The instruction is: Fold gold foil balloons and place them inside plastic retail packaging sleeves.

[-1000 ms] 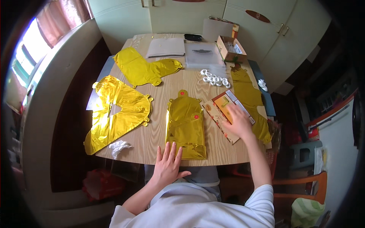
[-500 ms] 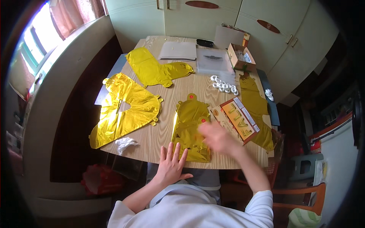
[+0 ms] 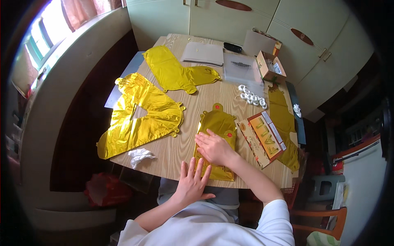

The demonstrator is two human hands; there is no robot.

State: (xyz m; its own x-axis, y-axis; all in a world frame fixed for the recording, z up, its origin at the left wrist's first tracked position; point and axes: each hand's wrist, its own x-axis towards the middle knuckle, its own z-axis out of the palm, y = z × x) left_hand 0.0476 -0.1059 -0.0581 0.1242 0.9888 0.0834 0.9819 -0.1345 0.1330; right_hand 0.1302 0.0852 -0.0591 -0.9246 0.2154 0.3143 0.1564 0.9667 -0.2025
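A gold foil balloon [image 3: 225, 123], flat and folded into a narrow shape with two red dots, lies near the table's front edge. My right hand [image 3: 215, 149] rests palm down across its middle, fingers stretched out toward the left. By the balloon's lower left corner is my left hand [image 3: 191, 183], open, its spread fingertips pressing on the foil's edge. Just right of the balloon, a cardboard package [image 3: 255, 141] with gold letters pictured on it lies at a slant.
Flat gold foil balloons lie at the left [image 3: 160, 119], the back left [image 3: 174, 76] and the right edge [image 3: 283, 123]. White ribbon rolls [image 3: 252, 97], a clear plastic sleeve [image 3: 241, 70], an open box [image 3: 271, 67] and grey sheets [image 3: 203, 53] sit farther back. Crumpled tissue [image 3: 140, 157] lies front left.
My right hand has moved left from the balloon's right edge, where it was blurred, and now lies flat on the foil. My left hand stays at the lower left corner.
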